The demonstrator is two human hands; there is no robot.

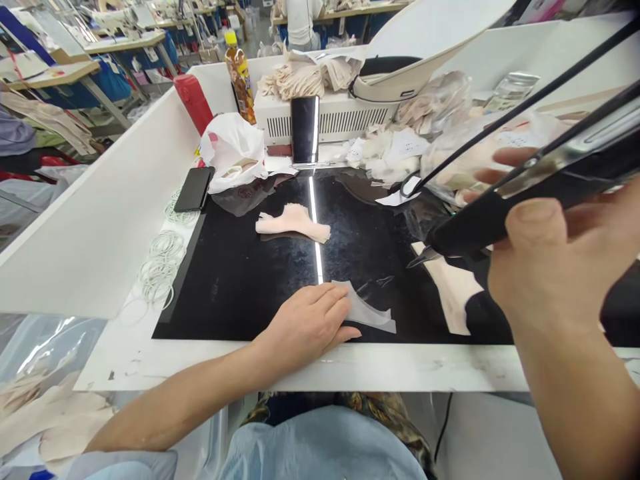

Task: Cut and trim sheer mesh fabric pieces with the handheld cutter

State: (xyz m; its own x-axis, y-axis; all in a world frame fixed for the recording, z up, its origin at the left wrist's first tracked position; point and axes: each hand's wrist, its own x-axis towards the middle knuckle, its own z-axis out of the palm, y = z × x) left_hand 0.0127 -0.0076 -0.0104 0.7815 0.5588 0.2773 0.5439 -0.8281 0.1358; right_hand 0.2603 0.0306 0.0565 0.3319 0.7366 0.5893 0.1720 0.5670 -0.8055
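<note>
My left hand (310,325) lies palm down on the black glossy work surface (230,287), its fingers stretched out over the left end of a thin, translucent white curved cut piece (370,313). My right hand (555,267) is raised at the right, closed around a thick black tool (470,223) with a pointed metal tip and a shiny metal strip. Below that tip, on the black surface, lies a pale beige fabric piece (455,290). A similar beige piece, curved and seemingly stacked (293,223), rests further back. The tool's rear end runs out of view.
A black phone (194,189) and white rings (159,270) lie along the left edge. Behind stand a white plastic bag (233,150), red cylinder (193,103), bottle (240,77), upright phone (305,130) and white vented box (345,121). Bagged fabric (470,160) fills the back right.
</note>
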